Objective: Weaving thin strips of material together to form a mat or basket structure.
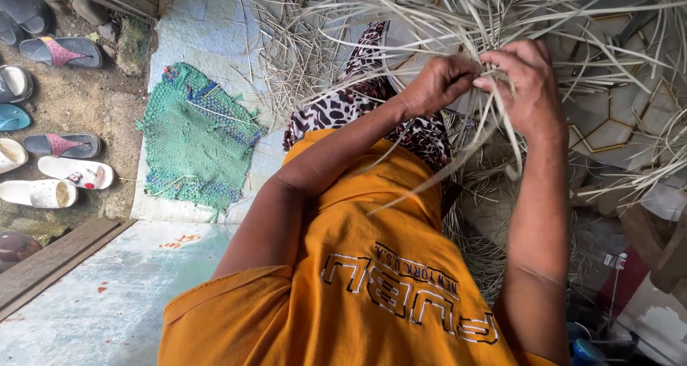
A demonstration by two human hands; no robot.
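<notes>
From the head camera, looking down past your orange shirt, your left hand and right hand meet just in front of you, both closed on the pale dried strips you are working. The left hand's fingers are curled tight around a small gather of strips at the point where they cross; the right hand's fingers fold over the same knot from the other side, so the two grips almost touch. How many strips each hand actually pinches is hard to tell, because the fingers cover the crossing. These strips look light, thin and springy: stiff enough to fan outward in long arcs, yet likely to kink or split if you bend them sharply, and smooth enough to slide through a loose pinch. Take them close to the crossing, flat between thumb and fingertips, not out near the free ends, which would only whip about. From your grip the loose ends radiate away above and to both sides, and several trail down below the right hand toward your patterned skirt. A litter of cut strips lies on the tiled floor beyond. Well off to the left of your hands lie a green woven mat and a row of sandals.
</notes>
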